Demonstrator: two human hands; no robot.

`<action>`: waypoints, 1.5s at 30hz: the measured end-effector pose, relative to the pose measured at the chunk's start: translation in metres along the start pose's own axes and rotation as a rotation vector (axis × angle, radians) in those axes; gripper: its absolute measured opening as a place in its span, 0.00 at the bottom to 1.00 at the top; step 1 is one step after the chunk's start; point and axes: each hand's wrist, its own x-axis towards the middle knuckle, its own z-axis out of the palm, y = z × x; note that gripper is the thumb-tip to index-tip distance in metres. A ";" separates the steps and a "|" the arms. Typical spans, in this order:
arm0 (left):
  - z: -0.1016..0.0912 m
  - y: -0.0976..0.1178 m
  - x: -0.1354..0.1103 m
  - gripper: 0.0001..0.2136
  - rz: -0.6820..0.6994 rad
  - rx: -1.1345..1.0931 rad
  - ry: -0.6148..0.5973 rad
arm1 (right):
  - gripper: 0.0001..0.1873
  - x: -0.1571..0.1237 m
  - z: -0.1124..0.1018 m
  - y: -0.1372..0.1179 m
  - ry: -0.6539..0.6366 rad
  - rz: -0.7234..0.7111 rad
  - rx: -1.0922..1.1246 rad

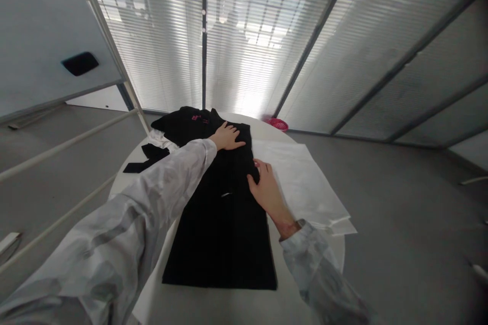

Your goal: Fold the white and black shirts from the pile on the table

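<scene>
Lying flat, black garment [224,244] bears white mark [226,194]; left grip [226,137] spread, right grip [266,188] pinching edge.

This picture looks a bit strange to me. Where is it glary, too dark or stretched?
Head view: bright glare comes through the blinds; the black garment is so dark its folds barely show; the upper right corner is dim; the left sleeve looms large, perhaps stretched by a wide lens.
</scene>
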 end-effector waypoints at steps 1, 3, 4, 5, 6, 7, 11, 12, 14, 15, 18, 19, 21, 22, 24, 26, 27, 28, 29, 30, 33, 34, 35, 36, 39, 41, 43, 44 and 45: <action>-0.001 0.001 -0.002 0.40 0.042 -0.001 -0.006 | 0.33 -0.002 -0.001 0.003 0.006 0.031 0.044; -0.002 0.004 -0.007 0.41 0.131 0.004 -0.013 | 0.37 -0.006 -0.003 0.008 -0.021 0.096 0.151; -0.002 0.006 -0.011 0.42 0.161 0.007 -0.014 | 0.39 -0.008 -0.005 0.010 -0.051 0.134 0.222; -0.002 0.009 -0.014 0.42 0.177 0.009 -0.014 | 0.41 -0.011 -0.007 0.011 -0.087 0.176 0.302; -0.002 0.012 -0.017 0.43 0.180 0.008 -0.013 | 0.41 -0.014 -0.010 0.010 -0.123 0.222 0.385; -0.002 0.015 -0.019 0.43 0.173 0.004 -0.009 | 0.42 -0.019 -0.013 0.008 -0.150 0.269 0.463; -0.002 0.024 -0.023 0.42 0.121 -0.027 0.024 | 0.43 -0.040 -0.027 -0.005 -0.184 0.353 0.587; -0.002 0.025 -0.024 0.42 0.119 -0.038 0.023 | 0.42 -0.047 -0.031 -0.008 -0.189 0.330 0.565; -0.001 0.026 -0.025 0.43 0.147 -0.059 0.007 | 0.40 -0.062 -0.037 -0.014 -0.200 0.261 0.497; -0.001 0.026 -0.027 0.45 0.168 -0.068 -0.002 | 0.38 -0.070 -0.041 -0.017 -0.207 0.229 0.466; 0.001 0.025 -0.031 0.49 0.205 -0.072 -0.004 | 0.38 -0.095 -0.055 -0.024 -0.278 0.192 0.428; 0.001 0.026 -0.033 0.49 0.201 -0.065 0.001 | 0.38 -0.102 -0.060 -0.027 -0.323 0.191 0.422; 0.002 0.029 -0.037 0.48 0.193 -0.045 0.008 | 0.35 -0.112 -0.073 -0.033 -0.417 0.180 0.381; 0.001 0.032 -0.040 0.47 0.195 -0.034 0.007 | 0.33 -0.114 -0.081 -0.036 -0.464 0.163 0.342; 0.001 0.039 -0.047 0.43 0.226 -0.018 0.012 | 0.25 -0.112 -0.094 -0.041 -0.527 0.114 0.228; 0.003 0.050 -0.060 0.38 0.280 -0.026 0.027 | 0.13 -0.101 -0.105 -0.045 -0.516 0.070 0.096; 0.004 0.056 -0.068 0.37 0.301 -0.042 0.041 | 0.07 -0.092 -0.108 -0.046 -0.476 0.051 0.037; 0.005 0.062 -0.078 0.36 0.314 -0.062 0.058 | 0.05 -0.081 -0.108 -0.046 -0.412 0.028 -0.013; 0.007 0.068 -0.089 0.37 0.318 -0.083 0.073 | 0.07 -0.068 -0.107 -0.044 -0.339 -0.002 -0.050; 0.009 0.074 -0.101 0.40 0.318 -0.101 0.085 | 0.09 -0.055 -0.103 -0.041 -0.258 -0.050 -0.072; 0.014 0.088 -0.137 0.46 0.365 -0.144 0.083 | 0.18 -0.007 -0.077 -0.019 -0.169 -0.212 -0.068; 0.014 0.092 -0.148 0.47 0.395 -0.159 0.072 | 0.23 0.010 -0.066 -0.009 -0.186 -0.247 -0.061; 0.014 0.095 -0.159 0.48 0.429 -0.175 0.059 | 0.26 0.028 -0.054 0.002 -0.207 -0.268 -0.068; 0.013 0.098 -0.169 0.49 0.459 -0.192 0.050 | 0.29 0.044 -0.041 0.012 -0.235 -0.276 -0.081; 0.005 0.103 -0.197 0.51 0.548 -0.246 0.033 | 0.33 0.087 -0.006 0.038 -0.306 -0.259 -0.153; -0.002 0.104 -0.213 0.52 0.610 -0.287 0.022 | 0.36 0.107 0.014 0.049 -0.337 -0.240 -0.214; -0.009 0.104 -0.227 0.52 0.674 -0.333 0.001 | 0.37 0.121 0.030 0.057 -0.347 -0.227 -0.267; -0.012 0.104 -0.233 0.52 0.705 -0.358 -0.016 | 0.38 0.126 0.037 0.060 -0.344 -0.222 -0.286; -0.013 0.104 -0.238 0.50 0.733 -0.384 -0.035 | 0.38 0.131 0.043 0.062 -0.339 -0.217 -0.300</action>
